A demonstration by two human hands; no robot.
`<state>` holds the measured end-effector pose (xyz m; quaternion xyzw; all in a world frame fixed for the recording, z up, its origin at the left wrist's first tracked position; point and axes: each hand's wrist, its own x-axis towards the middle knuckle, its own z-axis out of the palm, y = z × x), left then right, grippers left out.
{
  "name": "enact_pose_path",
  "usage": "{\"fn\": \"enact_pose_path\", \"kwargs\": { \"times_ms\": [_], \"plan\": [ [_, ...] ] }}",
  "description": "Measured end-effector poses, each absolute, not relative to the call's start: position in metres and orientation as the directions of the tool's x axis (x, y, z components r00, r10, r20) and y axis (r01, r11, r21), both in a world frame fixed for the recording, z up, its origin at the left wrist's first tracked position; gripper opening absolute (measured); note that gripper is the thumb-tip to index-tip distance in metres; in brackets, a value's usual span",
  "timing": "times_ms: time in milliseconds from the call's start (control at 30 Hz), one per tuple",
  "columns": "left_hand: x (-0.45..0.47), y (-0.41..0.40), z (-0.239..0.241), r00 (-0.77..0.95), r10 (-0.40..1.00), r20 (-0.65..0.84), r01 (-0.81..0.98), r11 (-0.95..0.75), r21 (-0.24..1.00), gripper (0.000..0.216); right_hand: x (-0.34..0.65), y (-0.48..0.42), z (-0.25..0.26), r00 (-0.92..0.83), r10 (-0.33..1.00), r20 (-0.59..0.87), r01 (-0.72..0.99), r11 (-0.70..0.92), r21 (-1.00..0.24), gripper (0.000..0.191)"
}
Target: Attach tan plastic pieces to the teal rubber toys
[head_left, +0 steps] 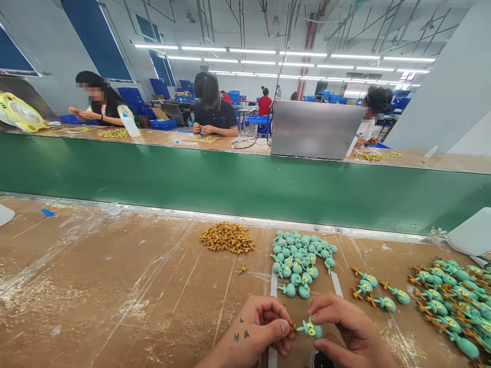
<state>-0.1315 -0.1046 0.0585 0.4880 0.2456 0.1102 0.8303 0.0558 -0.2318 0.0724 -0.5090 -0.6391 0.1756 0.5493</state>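
Observation:
My left hand point(264, 327) pinches a small brown cross-shaped toy body point(292, 325) between thumb and fingers. Close against it, my right hand point(343, 327) grips a teal toy head point(311, 328) with yellow eyes, its thin neck pointing left at the brown piece. Whether the two pieces are joined I cannot tell. Just beyond my hands lies a pile of loose teal heads point(299, 255). To its left is a heap of brown bodies point(227, 237), with a single brown body point(242, 269) lying apart in front of it. A dark round container point(322, 359) shows partly below my right hand.
Several joined figures point(383, 296) lie right of my hands, beside a large pile of joined figures point(452, 306). A green divider point(215, 179) runs along the table's far edge. Beyond it, co-workers sit at a bench behind a metal panel point(316, 130) and a yellow fan point(21, 112).

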Motion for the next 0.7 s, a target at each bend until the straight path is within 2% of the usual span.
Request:
{"fn": "enact_pose_path", "kwargs": {
  "times_ms": [700],
  "plan": [
    [-0.127, -0.108, 0.033, 0.890, 0.358, -0.283, -0.007, 0.630, 0.776, 0.056, 0.056, -0.226, 0.074, 0.071, 0.843, 0.534, 0.435, 0.456, -0.777, 0.020]
  ]
}}
